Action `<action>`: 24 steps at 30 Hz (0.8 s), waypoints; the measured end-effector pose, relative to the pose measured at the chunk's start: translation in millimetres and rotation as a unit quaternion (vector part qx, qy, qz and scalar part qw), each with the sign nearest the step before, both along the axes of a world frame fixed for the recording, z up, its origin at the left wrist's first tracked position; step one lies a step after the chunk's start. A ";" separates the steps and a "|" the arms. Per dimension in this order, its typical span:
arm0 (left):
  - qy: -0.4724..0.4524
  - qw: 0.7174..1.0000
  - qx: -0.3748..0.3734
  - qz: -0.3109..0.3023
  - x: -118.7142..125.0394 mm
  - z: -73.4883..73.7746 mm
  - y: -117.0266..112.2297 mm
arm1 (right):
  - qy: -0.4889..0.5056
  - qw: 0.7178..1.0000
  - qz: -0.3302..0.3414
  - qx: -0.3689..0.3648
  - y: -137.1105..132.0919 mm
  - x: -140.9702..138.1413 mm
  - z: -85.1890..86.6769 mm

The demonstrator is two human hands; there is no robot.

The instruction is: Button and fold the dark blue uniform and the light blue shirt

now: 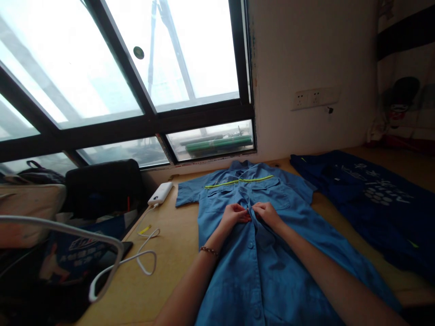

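A blue short-sleeved work shirt [220, 253] with a yellow-green stripe across the chest lies spread on the wooden table, collar toward the window. Along its front, both hands meet at the button placket just below the chest pockets. My left hand [236, 214] pinches the placket's left side, a bracelet on that wrist. Close beside it, my right hand [267, 213] grips the other edge of the placket, which is lifted a little. Any button between the fingers is hidden. Lower down the placket, fastened buttons [250, 246] show.
Left of the shirt, a white power bank [160, 193] rests on the table [170, 253] with a looping white cable [149, 253]. A dark blue garment [374, 194] with white print lies to the right. Bags [102, 185] crowd the far left, below the window. A wall socket [307, 98] is behind.
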State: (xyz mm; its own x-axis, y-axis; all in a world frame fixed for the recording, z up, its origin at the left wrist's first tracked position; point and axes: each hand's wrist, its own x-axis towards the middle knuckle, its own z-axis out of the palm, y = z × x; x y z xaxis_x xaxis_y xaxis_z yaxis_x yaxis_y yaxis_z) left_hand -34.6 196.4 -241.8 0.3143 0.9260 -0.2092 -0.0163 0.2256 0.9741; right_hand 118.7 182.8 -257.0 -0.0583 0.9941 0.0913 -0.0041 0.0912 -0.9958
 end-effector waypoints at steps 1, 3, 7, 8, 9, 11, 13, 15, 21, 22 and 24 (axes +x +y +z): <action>0.006 1.000 0.001 0.001 0.2 -0.7 0.1 | -0.026 1.000 0.001 0.008 0.4 0.2 -0.3; 0.017 1.000 0.005 0.001 0.8 -2.2 0.2 | -0.055 0.998 0.007 0.001 0.2 0.1 -0.6; 0.021 1.000 0.006 0.004 3.6 -2.8 -1.0 | -0.013 0.998 0.023 -0.059 -2.6 -1.9 0.9; 0.020 1.000 0.006 0.009 4.7 -2.2 -1.7 | 0.000 0.997 0.031 -0.072 -3.4 -2.6 1.3; 0.021 1.000 0.007 0.016 6.0 -1.5 -2.7 | 0.006 0.996 0.039 -0.079 -4.0 -3.4 1.6; 0.032 0.999 0.015 0.035 8.8 -0.2 -4.7 | -0.005 0.996 0.045 -0.077 -5.1 -4.9 1.0; 0.060 0.996 0.033 0.052 11.4 -0.5 -6.1 | -0.071 0.997 0.022 -0.035 -6.2 -6.4 -0.8; 0.088 0.992 0.057 0.069 13.1 -3.4 -6.1 | -0.184 0.982 -0.033 0.041 -7.2 -7.7 -3.1; 0.100 0.987 0.097 0.077 12.6 -16.2 -1.8 | -0.353 0.921 -0.107 0.123 -9.0 -9.9 -6.3; 0.093 0.988 0.096 0.076 12.4 -16.7 -2.1 | -0.352 0.922 -0.107 0.119 -9.0 -9.9 -6.4; 0.074 0.991 0.082 0.081 12.3 -15.7 -3.8 | -0.345 0.925 -0.106 0.116 -9.1 -10.0 -6.5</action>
